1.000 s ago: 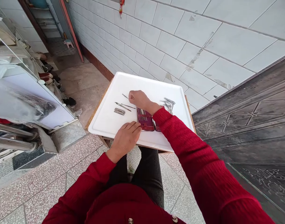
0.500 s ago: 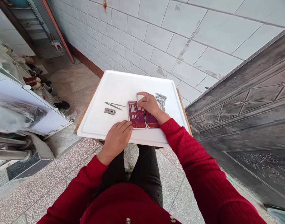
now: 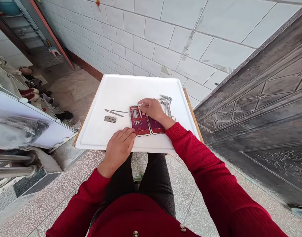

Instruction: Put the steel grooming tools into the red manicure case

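Observation:
A manicure case (image 3: 143, 130) lies open like a book on a white tray (image 3: 91, 138), its lining purple and red. Several slim metal tools sit in its left half. Above that half, my right hand (image 3: 152, 109) pinches a small, clear, flat piece (image 3: 139, 106), mostly hidden by the fingers. My left hand (image 3: 120, 142) lies flat with outstretched fingers at the case's near left corner, fingertips touching its edge. To the left are a nail clipper (image 3: 110, 119) and two thin metal tools (image 3: 113, 113). Shiny metal tools (image 3: 167, 102) lie in a group right of my right hand.
The tray rests on a wooden-edged table (image 3: 189, 105). Behind it runs a white tiled wall (image 3: 136, 26). A dark carved metal door (image 3: 259, 105) stands at the right, and a shoe rack (image 3: 42, 98) at the left.
My right hand has lowered slightly towards the case's left half, and the clear piece shows less now. The whole view has shifted a little. My left hand stays at the case's corner.

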### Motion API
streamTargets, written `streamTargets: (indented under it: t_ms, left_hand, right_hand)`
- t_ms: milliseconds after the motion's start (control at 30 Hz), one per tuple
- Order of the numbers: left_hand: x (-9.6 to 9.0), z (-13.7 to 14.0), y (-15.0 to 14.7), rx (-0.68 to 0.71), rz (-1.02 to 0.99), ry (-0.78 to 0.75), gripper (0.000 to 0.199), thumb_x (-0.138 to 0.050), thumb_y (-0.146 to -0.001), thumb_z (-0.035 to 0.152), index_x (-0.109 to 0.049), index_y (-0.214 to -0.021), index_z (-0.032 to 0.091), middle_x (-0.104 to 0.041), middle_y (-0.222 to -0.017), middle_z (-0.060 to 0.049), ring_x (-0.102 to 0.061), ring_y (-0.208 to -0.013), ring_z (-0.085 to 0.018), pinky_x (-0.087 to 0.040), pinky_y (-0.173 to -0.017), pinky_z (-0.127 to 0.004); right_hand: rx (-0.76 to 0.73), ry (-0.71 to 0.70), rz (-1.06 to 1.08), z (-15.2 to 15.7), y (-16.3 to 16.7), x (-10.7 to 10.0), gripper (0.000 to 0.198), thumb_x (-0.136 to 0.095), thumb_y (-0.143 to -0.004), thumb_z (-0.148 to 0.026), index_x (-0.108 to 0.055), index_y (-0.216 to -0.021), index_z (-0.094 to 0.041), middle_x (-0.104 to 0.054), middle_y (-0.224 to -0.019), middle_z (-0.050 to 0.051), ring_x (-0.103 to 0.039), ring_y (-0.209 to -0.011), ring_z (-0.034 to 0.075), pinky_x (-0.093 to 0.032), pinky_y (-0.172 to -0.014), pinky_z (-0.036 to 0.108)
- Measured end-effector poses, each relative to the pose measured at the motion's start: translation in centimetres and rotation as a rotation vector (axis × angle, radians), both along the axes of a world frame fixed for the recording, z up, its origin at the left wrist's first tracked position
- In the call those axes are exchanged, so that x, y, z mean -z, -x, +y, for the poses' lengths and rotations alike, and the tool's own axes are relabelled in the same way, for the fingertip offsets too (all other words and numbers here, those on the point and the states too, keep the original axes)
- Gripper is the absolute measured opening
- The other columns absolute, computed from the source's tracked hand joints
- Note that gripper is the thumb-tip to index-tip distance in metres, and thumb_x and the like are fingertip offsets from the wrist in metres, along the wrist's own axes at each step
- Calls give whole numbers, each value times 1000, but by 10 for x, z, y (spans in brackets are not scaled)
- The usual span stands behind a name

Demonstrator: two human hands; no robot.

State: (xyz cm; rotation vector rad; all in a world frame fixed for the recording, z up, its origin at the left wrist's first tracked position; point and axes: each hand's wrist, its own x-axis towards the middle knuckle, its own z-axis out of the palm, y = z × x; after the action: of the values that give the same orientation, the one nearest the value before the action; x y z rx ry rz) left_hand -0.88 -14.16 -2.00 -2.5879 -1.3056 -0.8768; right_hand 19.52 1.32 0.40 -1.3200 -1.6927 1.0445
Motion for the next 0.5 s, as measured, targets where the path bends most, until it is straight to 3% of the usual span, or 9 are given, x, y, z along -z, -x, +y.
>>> streamTargets:
  t_ms: [267, 500]
  left_hand:
    - [2, 1, 1, -2, 12, 4, 29, -48, -107, 18, -72, -121, 20, -75, -133, -9, -70, -125, -27, -57, -106, -47]
    - [1, 1, 1, 2, 9, 0, 28, -47, -106, 18, -71, -122, 20, -75, -133, -9, -69, -125, -27, -56, -105, -46]
  right_hand:
    - [61, -190, -278, -1, -1, -6, 26, -59, -87, -8, -82, -88, -20, -79, -93, 2, -68, -84, 19, -55, -88, 34]
    - [41, -208, -364, -8, 1, -7, 30, -56, -89, -7, -83, -92, -20, -78, -100, 4, -67, -86, 19, -52, -87, 33]
